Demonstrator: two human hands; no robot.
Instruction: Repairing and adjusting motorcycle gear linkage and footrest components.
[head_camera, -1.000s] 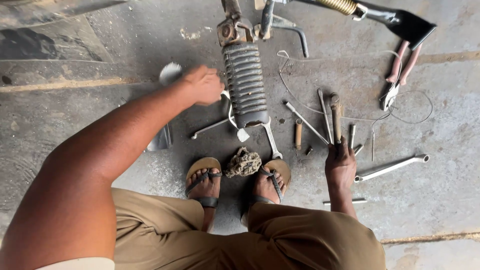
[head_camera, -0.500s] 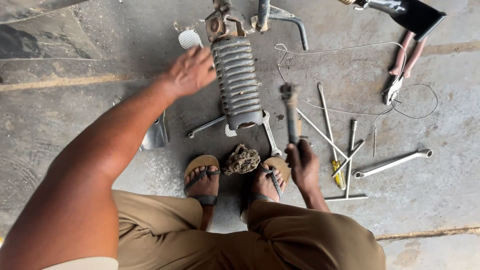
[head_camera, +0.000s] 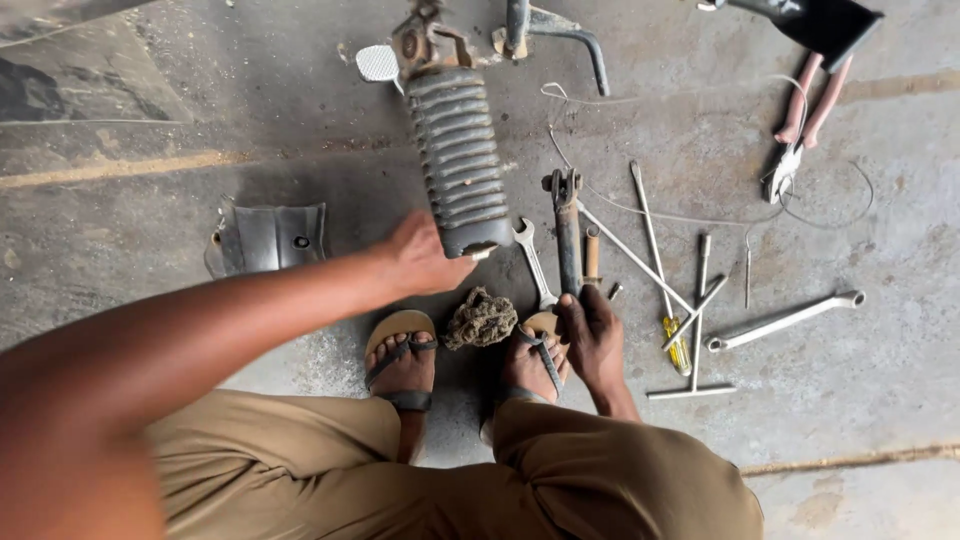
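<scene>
I squat over a concrete floor in sandals. My left hand (head_camera: 425, 258) touches the lower end of a ribbed black rubber footrest (head_camera: 455, 160) that juts out from a metal bracket at the top. My right hand (head_camera: 592, 335) grips the handle of a dark adjustable wrench (head_camera: 566, 228), its jaw pointing away from me. A silver open-end spanner (head_camera: 533, 262) lies between the footrest and the wrench. A wad of dirty rag (head_camera: 481, 319) sits between my feet.
Right of the wrench lie a yellow-handled screwdriver (head_camera: 678, 350), long thin rods, a T-handle tool (head_camera: 697, 330), a silver bar wrench (head_camera: 785, 318), red-handled pliers (head_camera: 800, 120) and loose wire. A bent metal plate (head_camera: 265, 238) lies at the left. A curved kick lever (head_camera: 570, 40) is at the top.
My right hand picked the wrench from the tool pile and brought it left, beside the footrest. My left hand dropped from the footrest's upper left to its lower end.
</scene>
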